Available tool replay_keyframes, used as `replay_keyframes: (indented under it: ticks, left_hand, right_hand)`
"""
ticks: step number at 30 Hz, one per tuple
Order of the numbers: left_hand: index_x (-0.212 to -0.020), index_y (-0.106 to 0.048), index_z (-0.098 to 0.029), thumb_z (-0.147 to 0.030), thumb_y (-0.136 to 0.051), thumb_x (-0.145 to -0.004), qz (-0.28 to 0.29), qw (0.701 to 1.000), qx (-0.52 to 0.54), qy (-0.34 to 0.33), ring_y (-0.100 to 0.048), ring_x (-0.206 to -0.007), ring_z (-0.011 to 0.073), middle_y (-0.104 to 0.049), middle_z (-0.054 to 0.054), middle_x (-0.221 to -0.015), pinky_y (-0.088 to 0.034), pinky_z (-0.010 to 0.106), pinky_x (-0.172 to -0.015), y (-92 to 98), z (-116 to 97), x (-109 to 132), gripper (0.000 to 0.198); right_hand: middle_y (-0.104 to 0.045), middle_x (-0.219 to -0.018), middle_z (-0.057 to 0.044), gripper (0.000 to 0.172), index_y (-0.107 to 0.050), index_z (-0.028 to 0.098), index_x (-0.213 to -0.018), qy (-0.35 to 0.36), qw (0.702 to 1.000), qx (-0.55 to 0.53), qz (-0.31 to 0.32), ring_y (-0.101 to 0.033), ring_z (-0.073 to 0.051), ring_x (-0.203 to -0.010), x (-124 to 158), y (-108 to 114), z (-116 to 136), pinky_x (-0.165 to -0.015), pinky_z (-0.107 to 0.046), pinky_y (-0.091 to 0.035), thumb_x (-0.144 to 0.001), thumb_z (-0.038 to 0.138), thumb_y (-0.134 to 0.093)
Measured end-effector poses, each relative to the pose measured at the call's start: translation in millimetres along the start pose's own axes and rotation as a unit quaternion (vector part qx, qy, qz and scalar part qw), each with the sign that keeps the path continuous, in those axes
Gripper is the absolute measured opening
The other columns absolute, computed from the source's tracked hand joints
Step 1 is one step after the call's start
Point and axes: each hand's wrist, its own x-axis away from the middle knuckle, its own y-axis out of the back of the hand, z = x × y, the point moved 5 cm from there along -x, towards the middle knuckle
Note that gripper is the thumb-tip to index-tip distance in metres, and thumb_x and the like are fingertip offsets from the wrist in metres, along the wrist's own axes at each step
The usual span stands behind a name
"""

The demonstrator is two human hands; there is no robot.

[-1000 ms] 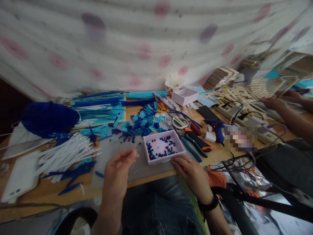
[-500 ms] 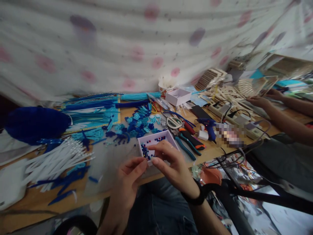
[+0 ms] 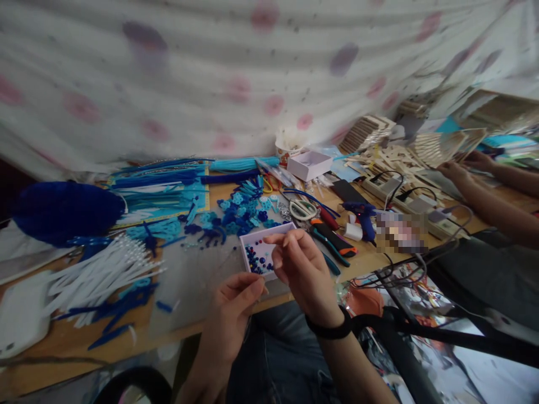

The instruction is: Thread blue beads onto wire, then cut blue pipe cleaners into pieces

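A small pale lilac box [image 3: 245, 248] lies at the table's front edge and holds loose beads [image 3: 255, 261], mostly dark blue with a few red ones. My left hand [image 3: 236, 306] is closed in a pinch at the box's near corner; what its fingertips hold is too small to make out. Over the box's right side hovers my right hand [image 3: 305, 275], with a black band [image 3: 330, 331] on its wrist. Its fingers are curled and pressed together, and anything between them is hidden.
Blue felt-like flower pieces [image 3: 240, 213] lie behind the box. White stems [image 3: 105, 269] and a white phone [image 3: 25, 314] are at left. To the right are scissors [image 3: 303, 210], pliers [image 3: 324, 241], a blue glue gun [image 3: 364, 216] and another person's hands [image 3: 457, 171].
My right hand has come up out of the box and moved slightly right, uncovering more beads. My left hand stays pinched, shifted a little right. The view has shifted slightly.
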Motion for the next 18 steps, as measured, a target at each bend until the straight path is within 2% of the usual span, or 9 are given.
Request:
replay_keyframes:
  ticks: [2,4,6,8,10,13,15,16,18]
  left_hand:
    - [-0.061,-0.075,-0.018,-0.034,-0.093,-0.044,0.004,1.000,-0.004,-0.004,-0.060,-0.059,0.0094,-0.066,-0.001,-0.055,-0.049,0.019,-0.061,2.6,0.9,-0.8,0.030]
    - [-0.062,-0.075,-0.017,-0.034,-0.092,-0.047,0.006,1.000,-0.003,-0.014,-0.058,-0.058,0.0086,-0.064,-0.001,-0.054,-0.048,0.019,-0.060,6.4,-0.9,-2.0,0.028]
    - [-0.061,-0.075,-0.017,-0.033,-0.092,-0.047,-0.002,0.999,0.000,-0.032,-0.057,-0.057,0.0083,-0.063,-0.002,-0.054,-0.048,0.019,-0.061,12.1,-6.1,-4.1,0.028]
    - [-0.060,-0.074,-0.017,-0.033,-0.093,-0.044,-0.020,0.998,0.009,-0.057,-0.055,-0.056,0.0080,-0.061,-0.002,-0.052,-0.049,0.020,-0.062,18.6,-14.2,-7.2,0.030]
    - [-0.059,-0.074,-0.017,-0.033,-0.094,-0.040,-0.048,0.995,0.029,-0.076,-0.053,-0.054,0.0074,-0.059,-0.004,-0.051,-0.049,0.020,-0.061,24.9,-22.8,-10.8,0.032]
    - [-0.058,-0.073,-0.018,-0.031,-0.096,-0.031,-0.091,0.991,0.062,-0.077,-0.052,-0.051,0.0063,-0.059,-0.005,-0.050,-0.048,0.020,-0.058,30.3,-30.9,-16.1,0.037]
    - [-0.058,-0.072,-0.018,-0.030,-0.096,-0.028,-0.105,0.990,0.070,-0.069,-0.052,-0.051,0.0060,-0.059,-0.005,-0.050,-0.048,0.020,-0.059,30.9,-32.6,-18.5,0.040]
    - [-0.058,-0.073,-0.017,-0.030,-0.096,-0.028,-0.107,0.989,0.071,-0.068,-0.052,-0.051,0.0058,-0.060,-0.005,-0.051,-0.049,0.020,-0.059,30.9,-32.8,-19.2,0.040]
    - [-0.060,-0.073,-0.017,-0.030,-0.096,-0.030,-0.108,0.989,0.067,-0.075,-0.052,-0.052,0.0056,-0.060,-0.005,-0.052,-0.049,0.021,-0.062,31.2,-32.5,-20.0,0.040]
  right_hand:
    - [-0.063,-0.073,0.003,0.020,-0.050,0.023,-0.082,-0.026,0.999,-0.039,-0.007,-0.043,-0.007,-0.048,-4.4,0.1,0.7,-0.037,-0.014,-0.030,-0.091,0.038,-0.059]
    - [-0.058,-0.061,0.007,0.020,-0.052,0.023,-0.082,-0.026,0.999,-0.029,-0.018,-0.039,-0.006,-0.042,-6.7,5.9,7.5,-0.035,-0.014,-0.029,-0.089,0.039,-0.063]
    - [-0.057,-0.056,0.007,0.021,-0.056,0.022,-0.078,0.004,0.998,0.042,-0.047,-0.041,-0.006,-0.041,-5.3,20.7,21.2,-0.037,-0.015,-0.033,-0.086,0.039,-0.066]
    - [-0.063,-0.059,0.004,0.021,-0.061,0.020,-0.073,0.051,0.980,0.167,-0.091,-0.050,-0.008,-0.046,0.8,41.8,40.1,-0.043,-0.018,-0.040,-0.083,0.036,-0.070]
    - [-0.068,-0.064,0.000,0.017,-0.067,0.020,-0.072,0.088,0.935,0.323,-0.119,-0.059,-0.012,-0.055,9.7,61.6,58.0,-0.051,-0.022,-0.046,-0.079,0.034,-0.074]
    - [-0.069,-0.066,-0.001,0.018,-0.069,0.021,-0.068,0.126,0.817,0.551,-0.114,-0.063,-0.017,-0.063,22.1,80.4,72.9,-0.060,-0.029,-0.048,-0.076,0.035,-0.077]
    - [-0.071,-0.071,-0.003,0.026,-0.067,0.022,-0.060,0.158,0.747,0.639,-0.091,-0.064,-0.021,-0.071,27.7,85.6,73.6,-0.068,-0.034,-0.049,-0.080,0.037,-0.073]
    - [-0.073,-0.080,-0.005,0.029,-0.067,0.022,-0.059,0.174,0.727,0.660,-0.076,-0.065,-0.023,-0.080,29.6,86.7,71.7,-0.074,-0.038,-0.050,-0.083,0.038,-0.069]
    - [-0.075,-0.099,-0.008,0.022,-0.072,0.023,-0.073,0.192,0.714,0.671,-0.052,-0.065,-0.028,-0.099,32.2,88.2,66.0,-0.086,-0.045,-0.050,-0.086,0.038,-0.065]
